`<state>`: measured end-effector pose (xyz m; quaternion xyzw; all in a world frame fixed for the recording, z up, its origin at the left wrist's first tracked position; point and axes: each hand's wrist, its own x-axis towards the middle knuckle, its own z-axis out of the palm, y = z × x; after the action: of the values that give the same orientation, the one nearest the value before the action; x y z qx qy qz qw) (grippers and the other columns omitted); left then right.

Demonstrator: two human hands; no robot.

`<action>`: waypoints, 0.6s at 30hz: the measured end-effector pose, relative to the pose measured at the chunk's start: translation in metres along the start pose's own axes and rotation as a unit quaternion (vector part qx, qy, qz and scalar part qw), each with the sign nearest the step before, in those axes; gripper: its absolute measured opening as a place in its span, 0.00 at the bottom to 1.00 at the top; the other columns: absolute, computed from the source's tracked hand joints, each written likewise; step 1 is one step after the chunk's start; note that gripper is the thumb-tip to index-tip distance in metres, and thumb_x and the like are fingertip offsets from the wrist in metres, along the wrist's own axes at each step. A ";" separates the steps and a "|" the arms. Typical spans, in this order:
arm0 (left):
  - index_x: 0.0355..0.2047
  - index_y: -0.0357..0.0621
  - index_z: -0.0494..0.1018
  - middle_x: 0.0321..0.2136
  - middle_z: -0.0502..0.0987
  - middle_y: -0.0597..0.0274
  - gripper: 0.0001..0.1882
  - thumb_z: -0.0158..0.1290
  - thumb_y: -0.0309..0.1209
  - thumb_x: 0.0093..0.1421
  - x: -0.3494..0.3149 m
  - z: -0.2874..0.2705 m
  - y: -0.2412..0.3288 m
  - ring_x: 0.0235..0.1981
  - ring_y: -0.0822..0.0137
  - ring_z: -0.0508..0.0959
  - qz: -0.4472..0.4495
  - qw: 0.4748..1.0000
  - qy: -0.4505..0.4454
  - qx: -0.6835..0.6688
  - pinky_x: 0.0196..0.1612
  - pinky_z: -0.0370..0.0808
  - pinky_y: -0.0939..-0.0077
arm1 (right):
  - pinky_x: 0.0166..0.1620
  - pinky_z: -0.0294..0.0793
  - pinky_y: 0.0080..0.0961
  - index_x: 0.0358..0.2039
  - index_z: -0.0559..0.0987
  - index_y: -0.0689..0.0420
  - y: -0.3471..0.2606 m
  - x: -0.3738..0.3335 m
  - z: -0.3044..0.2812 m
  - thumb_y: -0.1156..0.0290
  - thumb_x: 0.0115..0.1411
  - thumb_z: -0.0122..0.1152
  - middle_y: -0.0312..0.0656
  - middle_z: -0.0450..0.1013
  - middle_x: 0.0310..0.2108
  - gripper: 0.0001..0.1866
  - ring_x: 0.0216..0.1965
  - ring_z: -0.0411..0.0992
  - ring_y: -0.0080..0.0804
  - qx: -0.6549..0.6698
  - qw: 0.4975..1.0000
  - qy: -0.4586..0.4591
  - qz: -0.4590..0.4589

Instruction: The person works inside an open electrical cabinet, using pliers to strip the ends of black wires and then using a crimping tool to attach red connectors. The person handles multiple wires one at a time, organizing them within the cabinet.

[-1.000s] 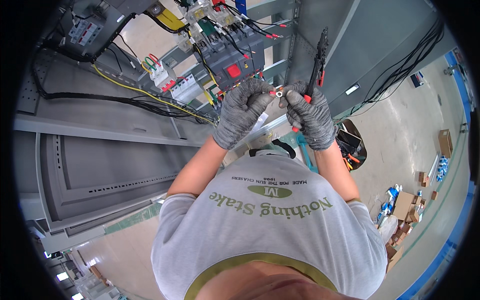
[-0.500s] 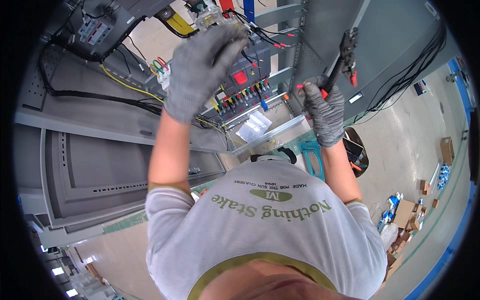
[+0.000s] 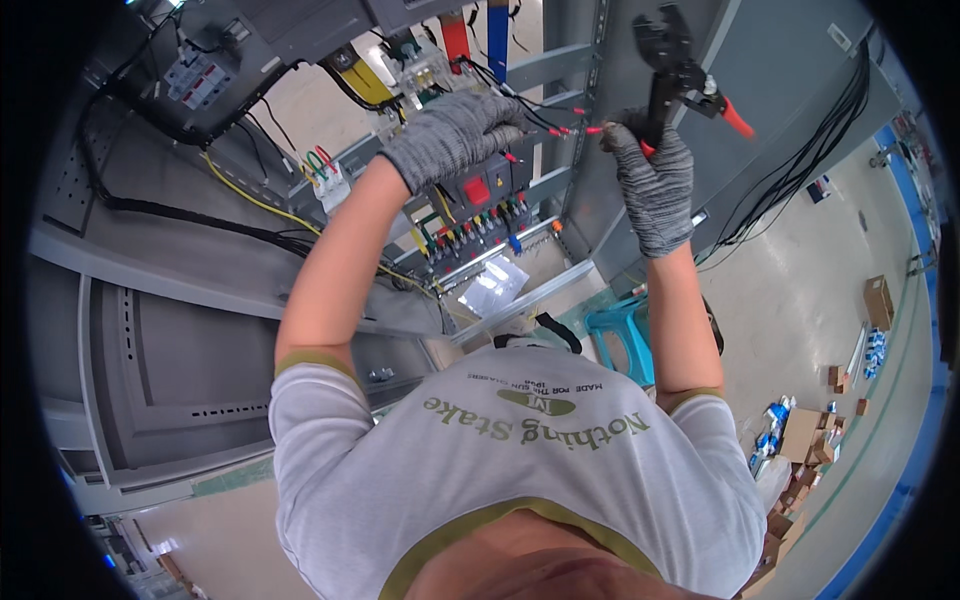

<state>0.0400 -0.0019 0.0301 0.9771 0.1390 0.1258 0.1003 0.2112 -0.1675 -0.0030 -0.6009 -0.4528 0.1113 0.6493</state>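
My right hand [image 3: 657,190], in a grey knit glove, is closed round the crimping pliers [image 3: 672,80]. Their dark head points up and away, and one red-tipped handle sticks out to the right. A small red terminal [image 3: 596,130] shows at this hand's fingertips. My left hand [image 3: 455,140], gloved alike, is over the electrical unit with its fingers bent together. What they grip is hidden. Black wires [image 3: 530,102] with red terminal ends run just beside its fingertips. Below it is the grey breaker [image 3: 505,178] with a red button and a row of coloured terminals.
Grey cabinet panels stand at the left [image 3: 200,345] and right [image 3: 770,130]. A metal rail [image 3: 535,300] crosses in front of me. Black cables [image 3: 800,170] hang along the right panel. A blue stool [image 3: 622,335] stands below my right arm; cardboard boxes [image 3: 800,435] lie on the floor.
My left hand has moved right and downward, to beside the red-ended wires. My right hand has risen slightly; the pliers have turned, their head now higher and further left.
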 end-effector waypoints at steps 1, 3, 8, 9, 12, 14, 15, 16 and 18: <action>0.40 0.44 0.76 0.34 0.77 0.54 0.14 0.52 0.39 0.59 -0.003 -0.002 -0.001 0.38 0.56 0.77 0.007 0.997 0.058 -0.051 0.43 0.72 0.65 | 0.36 0.72 0.22 0.36 0.79 0.60 0.000 0.006 0.006 0.70 0.57 0.61 0.40 0.77 0.26 0.09 0.29 0.75 0.25 -0.013 1.000 0.001 -0.013; 0.40 0.40 0.75 0.34 0.77 0.53 0.14 0.51 0.37 0.60 -0.006 0.000 0.002 0.38 0.57 0.77 -0.047 0.990 0.075 -0.107 0.45 0.71 0.67 | 0.37 0.73 0.24 0.37 0.78 0.61 0.000 0.015 0.020 0.71 0.57 0.61 0.42 0.77 0.26 0.09 0.30 0.75 0.27 -0.041 0.998 -0.002 -0.039; 0.40 0.39 0.75 0.34 0.77 0.52 0.14 0.51 0.37 0.60 -0.010 0.008 0.003 0.38 0.56 0.77 -0.063 0.979 0.131 -0.142 0.45 0.71 0.67 | 0.39 0.73 0.27 0.38 0.78 0.62 0.002 0.026 0.043 0.72 0.56 0.60 0.46 0.77 0.31 0.10 0.33 0.76 0.35 -0.071 0.996 -0.019 -0.054; 0.40 0.39 0.75 0.34 0.77 0.52 0.14 0.51 0.37 0.60 -0.011 0.010 0.002 0.39 0.56 0.77 -0.060 0.978 0.144 -0.137 0.45 0.71 0.66 | 0.39 0.73 0.27 0.38 0.78 0.62 0.005 0.026 0.045 0.72 0.56 0.61 0.46 0.77 0.31 0.10 0.33 0.76 0.35 -0.065 0.996 -0.020 -0.059; 0.40 0.39 0.75 0.34 0.77 0.52 0.15 0.51 0.36 0.60 -0.011 0.011 0.001 0.39 0.55 0.77 -0.036 0.977 0.175 -0.114 0.45 0.71 0.65 | 0.39 0.74 0.27 0.38 0.77 0.62 0.013 0.028 0.049 0.72 0.56 0.61 0.46 0.77 0.31 0.10 0.33 0.76 0.36 -0.060 0.996 -0.020 -0.065; 0.40 0.38 0.75 0.34 0.77 0.51 0.15 0.51 0.36 0.60 -0.012 0.011 0.001 0.39 0.54 0.76 -0.037 0.976 0.175 -0.121 0.45 0.71 0.64 | 0.40 0.74 0.27 0.39 0.77 0.62 0.009 0.027 0.050 0.73 0.56 0.61 0.46 0.77 0.31 0.10 0.33 0.76 0.36 -0.072 0.995 -0.019 -0.061; 0.40 0.38 0.75 0.34 0.77 0.51 0.14 0.51 0.36 0.60 -0.012 0.011 0.001 0.39 0.54 0.76 -0.037 0.976 0.175 -0.123 0.45 0.71 0.64 | 0.40 0.74 0.27 0.39 0.77 0.62 0.007 0.027 0.051 0.73 0.56 0.61 0.46 0.77 0.31 0.11 0.33 0.77 0.35 -0.075 0.995 -0.018 -0.066; 0.40 0.38 0.75 0.34 0.77 0.51 0.14 0.51 0.36 0.60 -0.013 0.011 0.000 0.39 0.53 0.76 -0.037 0.977 0.173 -0.117 0.45 0.71 0.64 | 0.40 0.74 0.27 0.39 0.77 0.62 0.004 0.026 0.052 0.73 0.56 0.61 0.46 0.77 0.31 0.11 0.33 0.77 0.35 -0.078 0.994 -0.017 -0.072; 0.40 0.38 0.75 0.34 0.77 0.51 0.14 0.51 0.36 0.60 -0.012 0.012 -0.001 0.39 0.53 0.76 -0.034 0.980 0.168 -0.105 0.45 0.71 0.64 | 0.40 0.74 0.26 0.40 0.77 0.62 0.002 0.025 0.052 0.74 0.56 0.61 0.46 0.77 0.31 0.11 0.33 0.77 0.34 -0.081 0.994 -0.016 -0.072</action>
<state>0.0313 -0.0062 0.0161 0.9208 0.1728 0.2985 0.1822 0.1881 -0.1146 -0.0001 -0.6156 -0.5126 0.0367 0.5974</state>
